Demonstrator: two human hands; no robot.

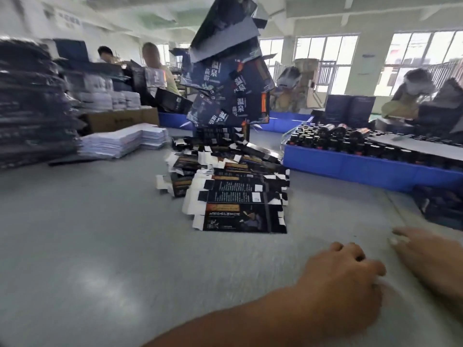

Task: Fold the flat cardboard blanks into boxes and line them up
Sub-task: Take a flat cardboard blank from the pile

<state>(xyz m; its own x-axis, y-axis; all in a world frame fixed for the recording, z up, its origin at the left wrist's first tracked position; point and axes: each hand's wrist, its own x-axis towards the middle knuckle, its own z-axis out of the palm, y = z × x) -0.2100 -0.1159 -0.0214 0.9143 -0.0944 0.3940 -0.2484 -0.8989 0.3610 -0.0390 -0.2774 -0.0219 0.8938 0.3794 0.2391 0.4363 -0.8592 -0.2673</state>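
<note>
Both our hands, left (343,279) loosely curled, right (431,256) flat, rest empty on the grey worktop (87,246) near the fanned flat cardboard blanks (238,196).

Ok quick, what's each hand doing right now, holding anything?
Left hand: holding nothing, fingers loosely curled on the table.
Right hand: open, flat on the table, holding nothing.

This is a packing workshop or small factory floor. A wide grey worktop (100,221) carries heaps of flat printed carton blanks (238,196), blue crates (363,166) full of dark bottles (325,141) and stacked white sheets (120,144). Other workers (152,61) sit along it under large windows (325,53).
</note>
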